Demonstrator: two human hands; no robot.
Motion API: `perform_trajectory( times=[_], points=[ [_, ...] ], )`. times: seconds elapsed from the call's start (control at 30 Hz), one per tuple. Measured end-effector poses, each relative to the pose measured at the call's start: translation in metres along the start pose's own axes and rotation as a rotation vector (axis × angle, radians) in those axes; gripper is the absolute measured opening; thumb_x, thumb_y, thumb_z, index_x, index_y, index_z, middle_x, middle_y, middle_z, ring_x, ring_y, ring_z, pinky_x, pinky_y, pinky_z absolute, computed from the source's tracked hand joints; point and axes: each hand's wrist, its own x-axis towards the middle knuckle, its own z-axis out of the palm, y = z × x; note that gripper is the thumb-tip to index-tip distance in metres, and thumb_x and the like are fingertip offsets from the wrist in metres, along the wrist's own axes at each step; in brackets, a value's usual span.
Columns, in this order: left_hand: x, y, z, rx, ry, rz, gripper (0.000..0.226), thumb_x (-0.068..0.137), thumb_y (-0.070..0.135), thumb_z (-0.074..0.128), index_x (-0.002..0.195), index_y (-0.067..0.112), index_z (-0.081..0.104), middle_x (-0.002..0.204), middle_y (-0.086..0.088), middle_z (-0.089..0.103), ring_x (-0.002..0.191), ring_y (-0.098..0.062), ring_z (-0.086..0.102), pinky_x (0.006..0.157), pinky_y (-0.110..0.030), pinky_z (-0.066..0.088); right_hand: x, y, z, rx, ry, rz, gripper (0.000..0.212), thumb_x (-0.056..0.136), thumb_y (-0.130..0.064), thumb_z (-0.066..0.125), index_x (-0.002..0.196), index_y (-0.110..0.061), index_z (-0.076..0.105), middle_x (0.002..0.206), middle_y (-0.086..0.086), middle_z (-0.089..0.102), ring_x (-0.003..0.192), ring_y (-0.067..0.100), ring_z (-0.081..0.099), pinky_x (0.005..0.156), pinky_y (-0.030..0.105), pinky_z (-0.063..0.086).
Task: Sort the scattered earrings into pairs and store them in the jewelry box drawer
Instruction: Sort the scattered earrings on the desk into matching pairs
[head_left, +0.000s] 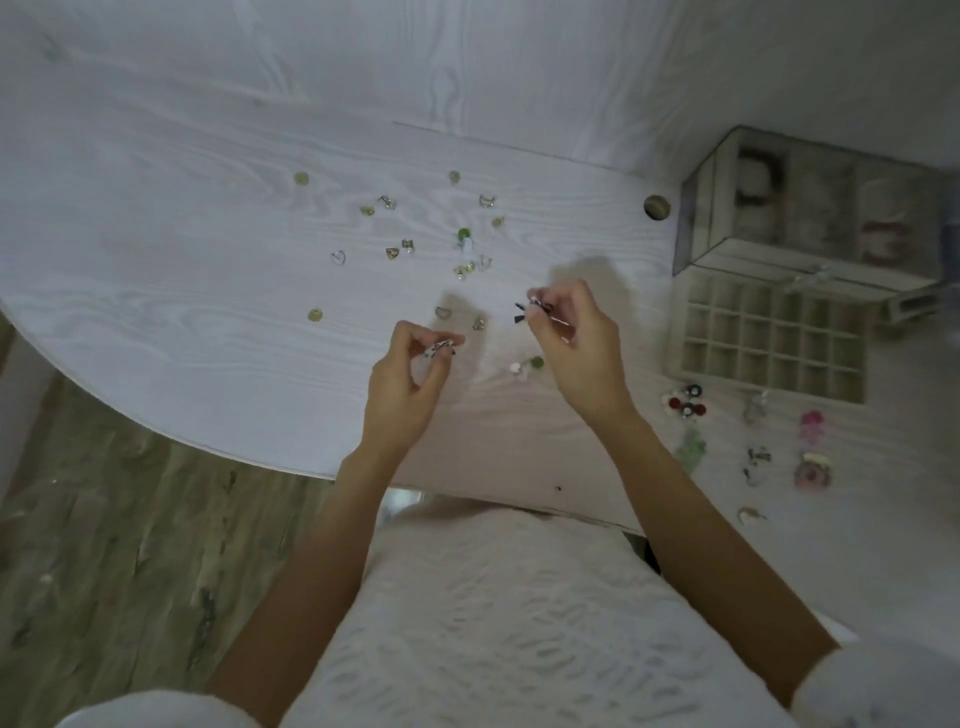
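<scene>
White wood-grain table (208, 156) under me, floor at eight o'clock. Unsorted earrings (415, 244) still scatter at twelve. My left hand (405, 384) pinches a small dark earring (441, 347); my right hand (576, 348) pinches its likely mate (530, 309). At two o'clock the jewelry box (810, 208) stands, its drawer (769, 343) pulled out, compartments apparently empty. Sorted pairs (753, 441) wait at four. I'd say roughly halfway.
</scene>
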Motion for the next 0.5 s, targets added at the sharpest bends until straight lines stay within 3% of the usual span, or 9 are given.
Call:
perform_trajectory(
  times=[0.13, 0.3, 0.43, 0.5],
  points=[
    [0.0, 0.019, 0.031, -0.02, -0.138, 0.015, 0.011, 0.094, 0.023, 0.048, 0.088, 0.03, 0.042, 0.084, 0.013, 0.069, 0.081, -0.003, 0.068, 0.072, -0.017, 0.05, -0.027, 0.017, -0.046, 0.182, 0.117, 0.168, 0.011, 0.091, -0.014, 0.057, 0.088, -0.015, 0.046, 0.094, 0.019, 0.068, 0.082, 0.023, 0.071, 0.078, 0.038, 0.055],
    [-0.003, 0.025, 0.089, 0.099, -0.367, -0.054, 0.006, 0.094, 0.018, 0.051, 0.095, 0.022, 0.046, 0.08, 0.008, 0.066, 0.067, -0.005, 0.068, 0.064, -0.023, 0.055, -0.055, 0.044, -0.085, 0.343, 0.255, 0.329, 0.01, 0.092, -0.008, 0.054, 0.091, -0.014, 0.046, 0.085, 0.012, 0.066, 0.068, 0.017, 0.071, 0.064, 0.028, 0.059],
    [-0.006, 0.026, 0.128, 0.362, -0.502, 0.054, 0.007, 0.09, 0.019, 0.057, 0.094, 0.013, 0.055, 0.087, -0.006, 0.068, 0.075, -0.02, 0.065, 0.07, -0.037, 0.054, -0.066, 0.065, -0.08, 0.137, 0.293, 0.391, 0.011, 0.09, -0.008, 0.058, 0.092, -0.012, 0.048, 0.084, 0.009, 0.066, 0.079, 0.025, 0.07, 0.075, 0.039, 0.057],
    [-0.008, 0.027, 0.144, 0.45, -0.54, 0.106, 0.01, 0.088, 0.018, 0.058, 0.094, 0.011, 0.059, 0.092, -0.007, 0.068, 0.081, -0.022, 0.064, 0.074, -0.037, 0.052, -0.069, 0.074, -0.078, -0.033, 0.261, 0.351, 0.009, 0.089, -0.01, 0.059, 0.093, -0.009, 0.051, 0.088, 0.01, 0.066, 0.084, 0.025, 0.067, 0.077, 0.031, 0.053]
  ],
)
